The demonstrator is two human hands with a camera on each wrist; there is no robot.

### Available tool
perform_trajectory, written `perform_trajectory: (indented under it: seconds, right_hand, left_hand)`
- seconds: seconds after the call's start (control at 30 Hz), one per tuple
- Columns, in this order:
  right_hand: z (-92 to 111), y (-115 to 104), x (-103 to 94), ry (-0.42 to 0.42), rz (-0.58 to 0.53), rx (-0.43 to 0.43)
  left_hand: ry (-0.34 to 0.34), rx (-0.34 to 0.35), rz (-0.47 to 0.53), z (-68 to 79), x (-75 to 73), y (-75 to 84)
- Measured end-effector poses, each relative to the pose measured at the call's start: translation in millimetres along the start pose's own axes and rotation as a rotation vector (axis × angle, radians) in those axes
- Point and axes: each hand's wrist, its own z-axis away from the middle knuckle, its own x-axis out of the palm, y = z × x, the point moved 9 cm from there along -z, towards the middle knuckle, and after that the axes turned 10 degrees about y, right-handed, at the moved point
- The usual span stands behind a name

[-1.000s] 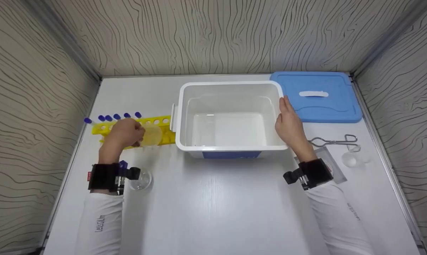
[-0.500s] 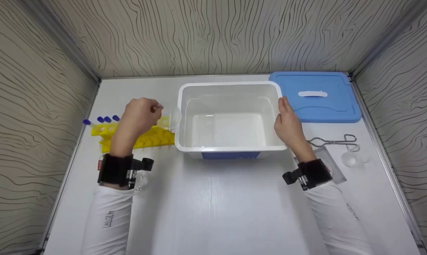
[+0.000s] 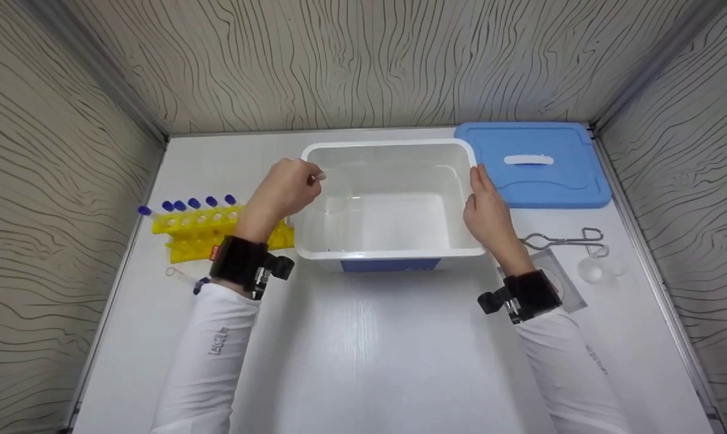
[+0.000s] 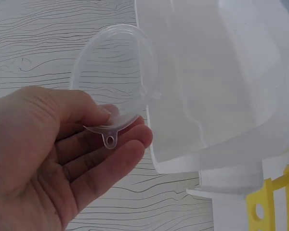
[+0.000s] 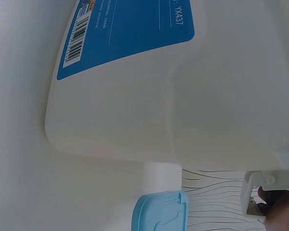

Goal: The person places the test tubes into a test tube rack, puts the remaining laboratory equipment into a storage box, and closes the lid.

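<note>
In the head view, the left hand (image 3: 286, 188) reaches across the left rim of an open white box (image 3: 387, 258), with a clear funnel (image 3: 336, 202) hanging from its fingers above the box's left part. The right hand (image 3: 487, 211) grips the box at its right rim. Left of the box on the surface (image 3: 363, 349) stands a yellow rack (image 3: 182, 227) with purple-capped tubes; a blue lid (image 3: 532, 187) lies at the far right, and metal tongs (image 3: 562, 242) lie nearer, also on the right. In the left wrist view, thumb and fingers pinch the funnel's edge beside its small holed tab (image 4: 110, 139), the mouth tilted and the remaining fingers loosely bent. In the right wrist view, fingers show at a white clasp (image 5: 248, 197) on the box, mostly cut off. The step in hand looks to be putting the funnel inside; the next move likely calls for bringing it down to the floor before the pinch loosens, the box kept steady.
</note>
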Motion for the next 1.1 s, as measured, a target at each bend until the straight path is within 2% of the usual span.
perform_trajectory:
  seconds: [0.17,0.43,0.6,0.83,1.1]
  right_hand:
    - [-0.2,1.0,0.8,-0.002,0.000,0.002]
    - [1.0,0.4,0.5,0.007,0.007,-0.004]
    - [0.8,-0.7,0.0,0.004,0.008,-0.005]
    - [-0.1,-3.2,1.1,-0.008,0.012,0.000]
    - [-0.2,-5.2,2.7,-0.003,0.012,-0.002]
  left_hand:
    - [-0.087,-0.024,-0.028,-3.2,20.8,-5.1]
    - [-0.154,0.015,-0.091,-8.5,48.8,-4.1]
    - [-0.227,-0.001,-0.159,-9.7,60.0,-3.3]
    - [-0.319,0.019,-0.290,-6.8,75.5,2.3]
    - [-0.348,0.031,-0.329,-3.5,88.6,1.9]
